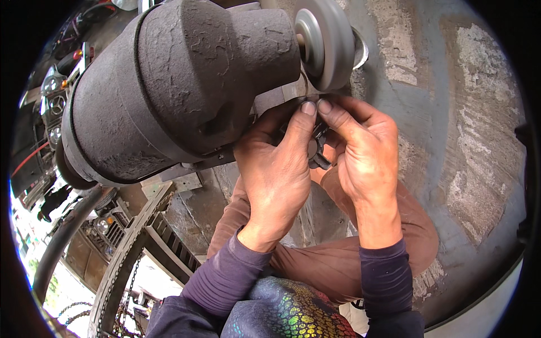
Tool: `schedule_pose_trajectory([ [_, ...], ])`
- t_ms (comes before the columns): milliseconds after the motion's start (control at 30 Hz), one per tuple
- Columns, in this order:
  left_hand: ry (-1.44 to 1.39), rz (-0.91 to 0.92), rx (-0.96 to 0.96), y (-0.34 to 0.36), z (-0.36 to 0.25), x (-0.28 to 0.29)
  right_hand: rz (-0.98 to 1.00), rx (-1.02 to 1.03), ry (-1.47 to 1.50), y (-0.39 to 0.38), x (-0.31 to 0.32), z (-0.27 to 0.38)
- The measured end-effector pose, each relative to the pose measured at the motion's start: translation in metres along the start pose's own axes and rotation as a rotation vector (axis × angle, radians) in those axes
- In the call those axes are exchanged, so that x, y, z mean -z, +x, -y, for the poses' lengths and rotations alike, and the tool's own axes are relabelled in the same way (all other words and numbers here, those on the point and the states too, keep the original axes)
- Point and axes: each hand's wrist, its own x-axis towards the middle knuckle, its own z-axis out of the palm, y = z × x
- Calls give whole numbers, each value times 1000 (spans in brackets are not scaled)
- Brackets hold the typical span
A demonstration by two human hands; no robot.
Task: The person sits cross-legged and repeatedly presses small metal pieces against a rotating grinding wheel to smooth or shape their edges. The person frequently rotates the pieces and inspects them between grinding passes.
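Note:
A bench grinder with a rough, dark grey motor housing (186,73) fills the upper left. Its round grey grinding wheel (333,45) looks smooth and blurred, as if spinning. Just under the wheel, my left hand (276,158) and my right hand (366,152) meet with thumbs side by side. Both sets of fingers are closed in a pinch near the wheel's lower edge. Whatever lies between the fingertips is hidden or too small to name. Below the thumbs, between the hands, shows a dark metal fitting (315,149).
Bent legs in brown trousers (321,265) lie under my forearms. A worn grey surface with pale patches (479,129) spreads at right. At lower left stand a slatted frame (166,253) and a hanging chain (112,281). Parked vehicles (104,225) appear at far left.

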Motion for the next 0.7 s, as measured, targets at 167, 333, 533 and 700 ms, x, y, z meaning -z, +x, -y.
schedule_pose_trajectory([
  [167,1,3,8,1,-1,-1,2,-12,-18,2,0,4],
  [333,-12,-3,-2,1,-1,-2,24,-18,18,4,1,3],
  [533,-46,7,-9,0,-2,-3,24,-20,-18,4,1,5],
  [700,-29,7,-9,0,-2,-3,11,-32,-23,4,1,6],
])
